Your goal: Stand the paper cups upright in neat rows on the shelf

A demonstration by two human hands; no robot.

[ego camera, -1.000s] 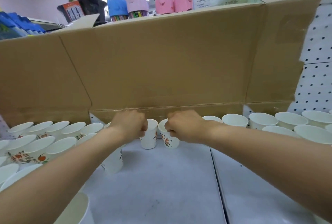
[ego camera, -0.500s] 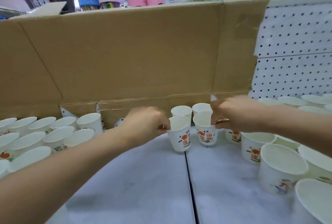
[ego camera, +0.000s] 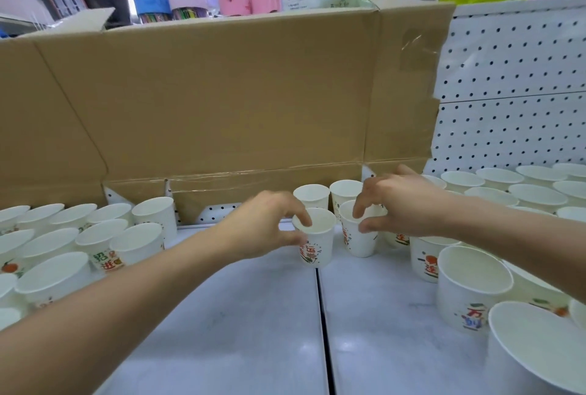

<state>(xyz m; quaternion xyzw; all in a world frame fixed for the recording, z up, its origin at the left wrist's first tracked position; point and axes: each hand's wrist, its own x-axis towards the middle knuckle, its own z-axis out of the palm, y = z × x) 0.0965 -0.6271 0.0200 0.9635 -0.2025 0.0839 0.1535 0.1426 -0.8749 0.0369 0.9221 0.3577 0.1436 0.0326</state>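
Two white paper cups with red and green print stand upright side by side mid-shelf. My left hand (ego camera: 269, 225) pinches the rim of the left cup (ego camera: 317, 249), index finger inside, thumb on the outer wall. My right hand (ego camera: 399, 204) pinches the rim of the right cup (ego camera: 360, 244) the same way. Two more upright cups (ego camera: 312, 195) stand directly behind them. A block of upright cups (ego camera: 95, 236) fills the left side. Rows of cups (ego camera: 507, 191) fill the right side, partly hidden by my right forearm.
The grey shelf surface (ego camera: 253, 331) has a seam running front to back under the two cups. A flattened cardboard box (ego camera: 237, 93) lines the back, with white pegboard (ego camera: 507, 93) to its right. Larger cups (ego camera: 469, 287) crowd the near right corner.
Both hands carried their cups rightward from the back wall and set them in front of two other cups. The fingers have loosened from a full grip to a rim pinch.
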